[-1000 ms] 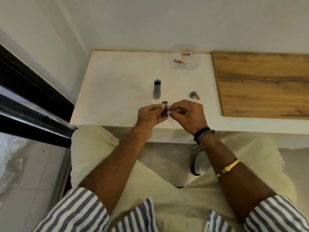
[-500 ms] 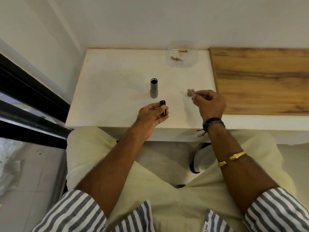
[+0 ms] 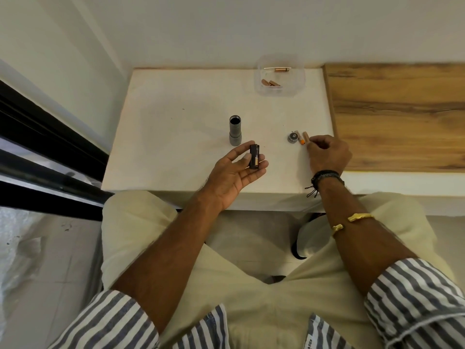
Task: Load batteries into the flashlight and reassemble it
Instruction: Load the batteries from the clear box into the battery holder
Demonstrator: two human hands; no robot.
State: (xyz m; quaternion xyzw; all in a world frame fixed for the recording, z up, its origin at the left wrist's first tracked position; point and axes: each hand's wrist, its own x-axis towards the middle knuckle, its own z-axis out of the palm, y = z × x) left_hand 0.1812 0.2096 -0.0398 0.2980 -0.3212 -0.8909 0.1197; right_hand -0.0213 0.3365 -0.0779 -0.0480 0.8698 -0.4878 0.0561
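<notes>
Seen from the head camera, a seated person in a striped shirt and pale trousers works at a white surface (image 3: 176, 122) set against a wall. The left hand (image 3: 235, 175) is turned palm up above the near edge of the surface, its fingers loosely curled around a black battery holder (image 3: 254, 156), which stands nearly upright between thumb and fingertips. A gold-toned battery shows through the holder's side.

The right hand (image 3: 327, 157) rests low over the right part of the surface, fingers drawn together, the thumb and forefinger pinched at the end of an orange-tipped battery (image 3: 302, 138) lying there. Whether the battery has left the surface cannot be told. Just beside it, touching or nearly so, sits the small round tail cap (image 3: 293, 137).

The grey flashlight body (image 3: 235, 131) stands upright near the middle of the surface, open end up, just beyond the left hand and apart from it. At the far edge, against the wall, a clear plastic container (image 3: 279, 75) holds several copper-coloured batteries. A wooden board (image 3: 402, 117) adjoins the surface on the right. A dark corded wristband and a gold bangle circle the right forearm.
</notes>
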